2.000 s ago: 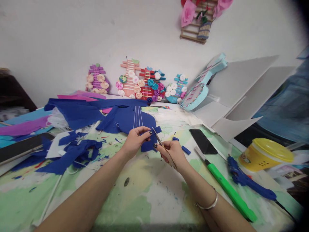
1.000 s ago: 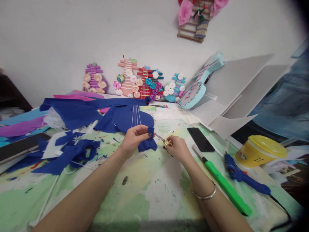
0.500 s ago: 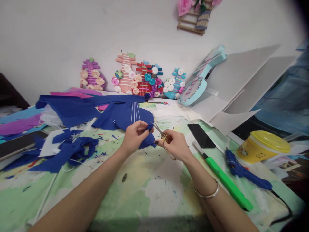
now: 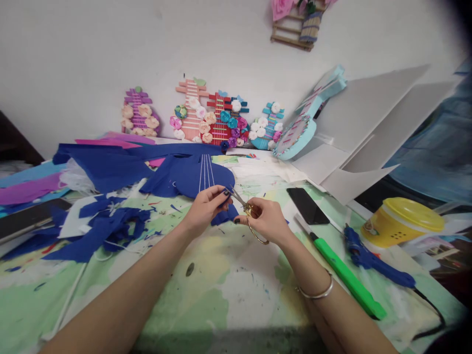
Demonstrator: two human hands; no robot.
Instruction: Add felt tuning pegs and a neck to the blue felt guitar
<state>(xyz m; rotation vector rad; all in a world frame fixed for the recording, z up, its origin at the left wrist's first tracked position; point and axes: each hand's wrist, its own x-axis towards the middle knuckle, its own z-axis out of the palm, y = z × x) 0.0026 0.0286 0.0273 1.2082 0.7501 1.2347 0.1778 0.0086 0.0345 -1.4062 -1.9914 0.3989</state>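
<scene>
My right hand [image 4: 263, 219] holds gold-handled scissors [image 4: 246, 205] at the middle of the table, their blades pointing up and left. Close beside the blade tips, my left hand [image 4: 210, 206] pinches a small piece of blue paper. Part of that piece is hidden by the fingers. Behind my hands lies a blue guitar-shaped body [image 4: 184, 177] with white strings [image 4: 206, 172] running over it. Another bit of blue paper [image 4: 224, 215] shows below my left fingers.
Blue scraps [image 4: 92, 236] lie at left. At right are a black phone [image 4: 308, 205], a green-handled cutter [image 4: 346, 275], a blue glue gun [image 4: 379, 263] and a yellow tub [image 4: 401, 223]. Decorated small guitars [image 4: 221, 118] stand along the wall, near white boards [image 4: 368, 123].
My left fingers have closed up and shifted slightly on the blue piece, and the scissor blades look closer together. The thumb of my right hand has moved slightly left.
</scene>
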